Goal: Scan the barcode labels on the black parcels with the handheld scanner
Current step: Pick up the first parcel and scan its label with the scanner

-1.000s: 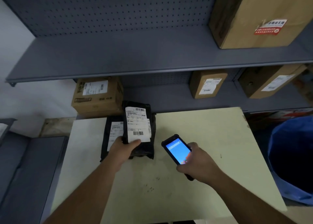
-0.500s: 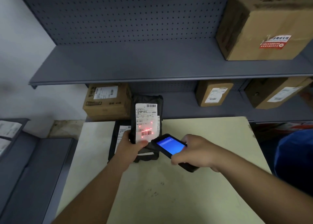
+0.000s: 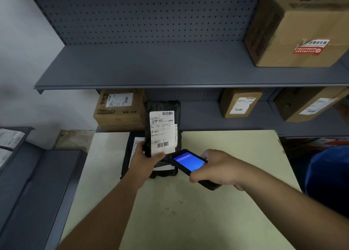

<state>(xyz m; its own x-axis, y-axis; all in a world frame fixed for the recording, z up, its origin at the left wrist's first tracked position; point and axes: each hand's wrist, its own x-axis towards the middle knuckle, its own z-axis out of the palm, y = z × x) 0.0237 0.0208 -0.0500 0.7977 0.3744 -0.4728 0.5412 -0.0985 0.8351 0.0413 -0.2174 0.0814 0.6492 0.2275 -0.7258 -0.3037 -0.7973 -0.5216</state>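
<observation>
My left hand (image 3: 146,158) holds a black parcel (image 3: 162,108) upright above the pale table (image 3: 236,155), its white barcode label (image 3: 162,130) facing me. My thumb rests on the label's bottom edge. A second black parcel (image 3: 128,155) with a white label lies flat on the table behind my left hand, partly hidden. My right hand (image 3: 217,167) grips the black handheld scanner (image 3: 188,163), whose blue screen is lit and whose front end points at the held parcel just below its lower barcode. No red light shows on the label.
Grey metal shelving (image 3: 170,68) with a pegboard back stands behind the table. Cardboard boxes sit on it: one large (image 3: 298,27) at upper right, three (image 3: 120,110) (image 3: 239,102) (image 3: 309,104) on the lower shelf. A blue bin (image 3: 328,176) stands at the right, grey shelves (image 3: 28,174) at the left.
My right hand brought the scanner up close to the held parcel. A red scan light shone on the lower barcode half a second ago and is now gone. The parcel was raised slightly.
</observation>
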